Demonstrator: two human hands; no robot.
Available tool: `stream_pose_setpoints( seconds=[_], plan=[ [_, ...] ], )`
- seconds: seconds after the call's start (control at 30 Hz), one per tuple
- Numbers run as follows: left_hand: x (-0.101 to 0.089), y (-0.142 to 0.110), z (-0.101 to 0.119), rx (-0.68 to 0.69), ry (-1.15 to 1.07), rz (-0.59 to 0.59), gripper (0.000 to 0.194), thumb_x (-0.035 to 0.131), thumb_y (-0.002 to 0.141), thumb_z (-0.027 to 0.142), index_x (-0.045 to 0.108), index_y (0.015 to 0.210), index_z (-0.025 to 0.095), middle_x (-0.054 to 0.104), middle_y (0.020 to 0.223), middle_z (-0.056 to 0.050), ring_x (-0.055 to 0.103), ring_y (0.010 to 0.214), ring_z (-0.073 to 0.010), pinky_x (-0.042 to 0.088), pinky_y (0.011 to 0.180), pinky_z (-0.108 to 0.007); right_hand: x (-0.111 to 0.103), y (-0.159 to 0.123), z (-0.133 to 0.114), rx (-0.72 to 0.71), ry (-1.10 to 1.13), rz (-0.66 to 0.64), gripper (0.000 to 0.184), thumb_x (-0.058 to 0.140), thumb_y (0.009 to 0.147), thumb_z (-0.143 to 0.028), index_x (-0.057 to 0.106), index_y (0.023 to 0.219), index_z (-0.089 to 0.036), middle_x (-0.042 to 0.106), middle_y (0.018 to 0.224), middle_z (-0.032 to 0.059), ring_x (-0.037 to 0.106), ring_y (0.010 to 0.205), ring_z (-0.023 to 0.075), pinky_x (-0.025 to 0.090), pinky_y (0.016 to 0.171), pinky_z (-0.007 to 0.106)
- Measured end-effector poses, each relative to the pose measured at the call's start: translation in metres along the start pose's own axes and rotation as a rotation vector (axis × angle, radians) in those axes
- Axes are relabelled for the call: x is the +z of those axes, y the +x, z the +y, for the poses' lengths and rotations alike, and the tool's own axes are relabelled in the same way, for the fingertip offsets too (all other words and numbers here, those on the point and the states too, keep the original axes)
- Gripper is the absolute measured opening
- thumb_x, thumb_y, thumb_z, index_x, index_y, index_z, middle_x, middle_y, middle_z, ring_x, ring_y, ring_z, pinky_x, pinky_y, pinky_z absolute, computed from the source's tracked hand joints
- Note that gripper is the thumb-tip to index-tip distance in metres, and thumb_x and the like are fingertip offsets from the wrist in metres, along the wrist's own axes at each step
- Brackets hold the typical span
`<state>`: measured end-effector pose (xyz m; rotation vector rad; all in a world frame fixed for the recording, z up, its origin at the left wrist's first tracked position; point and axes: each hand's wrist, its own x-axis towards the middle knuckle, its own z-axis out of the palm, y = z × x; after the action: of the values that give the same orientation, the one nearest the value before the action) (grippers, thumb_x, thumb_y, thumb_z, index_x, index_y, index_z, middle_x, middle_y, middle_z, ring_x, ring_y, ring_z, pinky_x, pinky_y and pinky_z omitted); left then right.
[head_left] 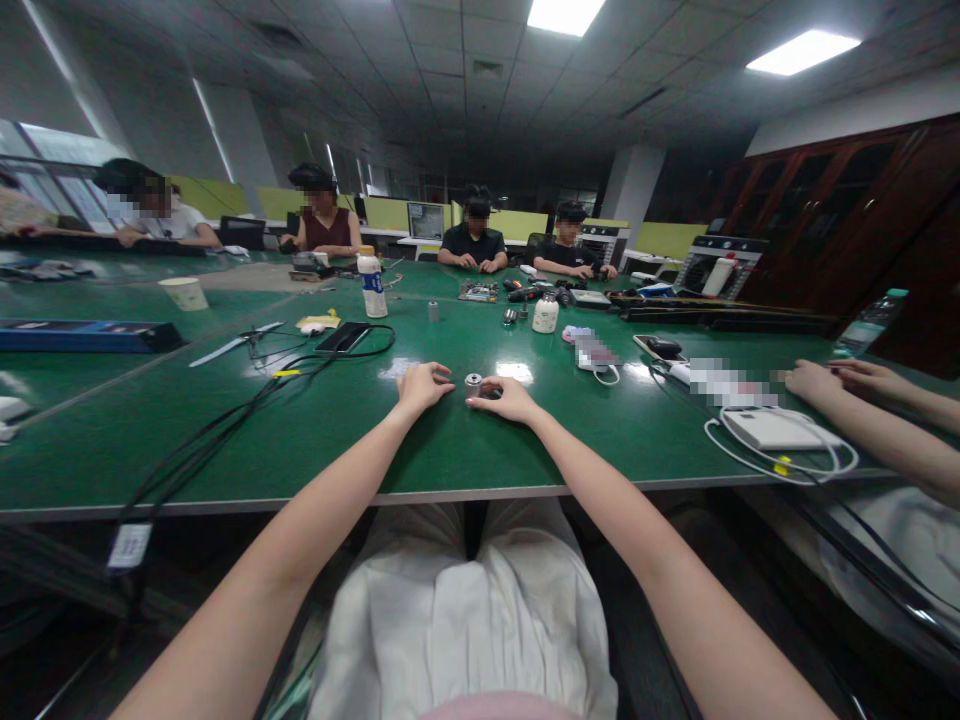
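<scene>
Both hands rest on the green worktop [315, 440], the small metal ring [473, 380] between them, right hand [504, 398] touching it, left hand [422, 385] just beside, fingers loose.

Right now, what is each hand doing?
Left hand: open, resting on green table, empty.
Right hand: fingers on small silver metal ring part; grip unclear.
</scene>
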<state>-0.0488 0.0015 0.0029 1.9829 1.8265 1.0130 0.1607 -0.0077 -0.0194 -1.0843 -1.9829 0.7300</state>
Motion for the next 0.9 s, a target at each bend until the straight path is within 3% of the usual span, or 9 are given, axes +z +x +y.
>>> stream_pose_setpoints(
  seconds=[0.13, 0.27, 0.37, 0.6, 0.9],
  plan=[
    [-0.006, -0.006, 0.011, -0.019, 0.007, -0.012, 0.022, 0.076, 0.075, 0.027, 0.074, 0.097, 0.025, 0.08, 0.092, -0.005, 0.071, 0.102, -0.0306, 0.043, 0.099, -0.047, -0.001, 0.0, -0.002, -0.016, -0.011, 0.007, 0.041, 0.083, 0.07, -0.042, 0.075, 0.102, -0.017, 0.076, 0.097, 0.0074, 0.07, 0.092, 0.0203, 0.053, 0.088, 0.033],
    [-0.007, -0.007, 0.02, 0.117, -0.252, 0.123, 0.025, 0.074, 0.078, 0.03, 0.072, 0.102, 0.022, 0.079, 0.094, -0.006, 0.073, 0.095, -0.0266, 0.049, 0.093, -0.039, -0.002, -0.001, -0.004, -0.027, -0.01, 0.001, 0.039, 0.082, 0.071, -0.042, 0.075, 0.1, -0.017, 0.075, 0.095, 0.0064, 0.07, 0.091, 0.0198, 0.053, 0.087, 0.032],
    [-0.003, -0.007, 0.025, 0.231, -0.415, 0.146, 0.03, 0.074, 0.078, 0.036, 0.07, 0.104, 0.022, 0.079, 0.092, -0.006, 0.074, 0.094, -0.0258, 0.051, 0.093, -0.039, -0.002, -0.001, -0.004, -0.011, -0.013, 0.003, 0.04, 0.083, 0.07, -0.042, 0.075, 0.101, -0.017, 0.075, 0.094, 0.0062, 0.07, 0.091, 0.0198, 0.052, 0.087, 0.032],
    [-0.001, -0.011, 0.029, 0.34, -0.438, -0.009, 0.037, 0.076, 0.074, 0.038, 0.069, 0.106, 0.02, 0.079, 0.088, -0.007, 0.074, 0.092, -0.0276, 0.052, 0.093, -0.042, -0.001, -0.001, -0.002, -0.006, -0.008, -0.001, 0.04, 0.083, 0.07, -0.042, 0.074, 0.1, -0.017, 0.076, 0.094, 0.0059, 0.071, 0.091, 0.0207, 0.052, 0.086, 0.032],
    [-0.003, -0.013, 0.034, 0.32, -0.608, -0.176, 0.04, 0.073, 0.071, 0.032, 0.068, 0.108, 0.017, 0.078, 0.094, -0.01, 0.073, 0.096, -0.0284, 0.055, 0.088, -0.041, -0.001, 0.0, 0.0, 0.005, -0.019, -0.002, 0.041, 0.083, 0.07, -0.044, 0.074, 0.1, -0.017, 0.076, 0.095, 0.0067, 0.071, 0.092, 0.0215, 0.053, 0.085, 0.033]
  ],
)
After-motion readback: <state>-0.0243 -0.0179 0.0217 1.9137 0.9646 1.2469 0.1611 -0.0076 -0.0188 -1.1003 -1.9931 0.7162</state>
